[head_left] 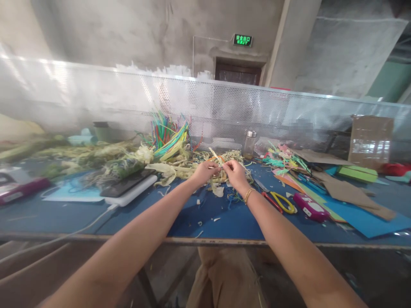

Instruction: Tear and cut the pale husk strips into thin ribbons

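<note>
My left hand (206,172) and my right hand (236,173) meet fingertip to fingertip over the middle of the table, both closed in a pinch. Between them a pale husk-like strip (213,153) sticks up and away from me; its lower part is hidden by my fingers. An orange strand (219,158) shows just behind the fingertips. Around and under my hands lies a heap of pale dried strips (170,171), with scraps scattered on the blue tabletop (218,224). A gold bracelet (248,195) circles my right wrist.
Right of my right forearm lie yellow-handled scissors (284,203), a red-handled tool (272,202), a purple box-like device (311,207) and coloured sheets (369,218). Behind stand bundled coloured strands (168,134) and a bottle (249,145). A cabled white power bank (131,192) lies left.
</note>
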`<action>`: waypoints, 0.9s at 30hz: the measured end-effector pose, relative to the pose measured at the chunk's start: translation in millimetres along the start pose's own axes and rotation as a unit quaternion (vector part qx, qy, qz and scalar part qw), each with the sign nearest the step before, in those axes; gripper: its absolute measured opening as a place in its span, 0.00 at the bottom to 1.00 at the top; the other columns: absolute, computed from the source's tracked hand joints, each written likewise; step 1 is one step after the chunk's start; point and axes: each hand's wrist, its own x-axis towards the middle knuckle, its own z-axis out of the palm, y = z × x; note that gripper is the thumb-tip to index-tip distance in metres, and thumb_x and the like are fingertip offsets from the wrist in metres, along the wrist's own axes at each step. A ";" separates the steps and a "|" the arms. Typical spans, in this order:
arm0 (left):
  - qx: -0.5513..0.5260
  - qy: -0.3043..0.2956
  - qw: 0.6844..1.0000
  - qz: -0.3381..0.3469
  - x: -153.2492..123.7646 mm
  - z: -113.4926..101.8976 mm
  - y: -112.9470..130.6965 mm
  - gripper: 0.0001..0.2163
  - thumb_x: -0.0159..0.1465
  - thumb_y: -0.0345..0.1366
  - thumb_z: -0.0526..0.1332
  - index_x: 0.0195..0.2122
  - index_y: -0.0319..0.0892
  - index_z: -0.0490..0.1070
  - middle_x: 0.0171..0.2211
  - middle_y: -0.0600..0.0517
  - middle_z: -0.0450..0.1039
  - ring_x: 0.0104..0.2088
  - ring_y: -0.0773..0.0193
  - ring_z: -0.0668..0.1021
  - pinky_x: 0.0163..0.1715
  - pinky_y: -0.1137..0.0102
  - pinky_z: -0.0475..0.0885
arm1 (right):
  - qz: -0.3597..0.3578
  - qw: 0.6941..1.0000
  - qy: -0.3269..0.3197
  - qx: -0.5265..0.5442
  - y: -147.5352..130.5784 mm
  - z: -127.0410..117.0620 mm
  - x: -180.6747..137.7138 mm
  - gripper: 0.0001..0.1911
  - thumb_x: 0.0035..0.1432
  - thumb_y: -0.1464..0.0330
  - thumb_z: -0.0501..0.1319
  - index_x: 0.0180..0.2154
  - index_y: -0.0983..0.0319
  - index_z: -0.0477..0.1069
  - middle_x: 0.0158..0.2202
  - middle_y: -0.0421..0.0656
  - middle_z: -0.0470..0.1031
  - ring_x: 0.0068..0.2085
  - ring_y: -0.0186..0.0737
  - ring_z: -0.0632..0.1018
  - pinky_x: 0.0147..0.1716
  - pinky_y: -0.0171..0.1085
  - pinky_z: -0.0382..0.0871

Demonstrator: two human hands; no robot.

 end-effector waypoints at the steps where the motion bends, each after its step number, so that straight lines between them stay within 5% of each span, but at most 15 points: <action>1: -0.022 0.001 1.000 -0.015 -1.0 1.2 0.4 0.10 0.51 0.42 0.66 0.25 0.40 0.72 0.20 0.55 0.70 0.23 0.68 0.71 0.25 0.73 0.63 | -0.002 1.000 0.001 -0.002 0.2 0.1 0.0 0.10 0.54 0.60 0.58 0.28 0.60 0.67 0.26 0.41 0.72 0.27 0.38 0.70 0.30 0.37 0.63; 9: -0.138 -0.031 0.990 -0.016 -0.8 8.0 -4.8 0.13 0.48 0.40 0.69 0.30 0.39 0.72 0.23 0.54 0.73 0.26 0.68 0.74 0.31 0.72 0.68 | -0.031 0.996 0.020 -0.087 -3.5 -4.9 -0.7 0.11 0.55 0.60 0.59 0.27 0.59 0.70 0.29 0.43 0.74 0.32 0.40 0.72 0.35 0.37 0.62; 15: -0.131 0.008 0.991 -0.014 0.1 7.8 -3.5 0.12 0.49 0.42 0.69 0.26 0.38 0.73 0.23 0.53 0.73 0.24 0.69 0.73 0.31 0.71 0.69 | -0.084 0.980 0.038 -0.178 -14.9 -10.4 -4.3 0.10 0.58 0.62 0.59 0.29 0.58 0.75 0.32 0.44 0.77 0.38 0.44 0.74 0.45 0.42 0.58; 27: -0.151 0.044 0.988 0.004 -0.2 8.5 -1.5 0.12 0.47 0.40 0.70 0.28 0.39 0.72 0.24 0.54 0.74 0.26 0.66 0.76 0.29 0.71 0.70 | 0.009 0.998 0.017 -0.054 -11.1 -1.2 -4.2 0.07 0.53 0.66 0.61 0.34 0.61 0.74 0.33 0.44 0.79 0.33 0.40 0.78 0.37 0.39 0.69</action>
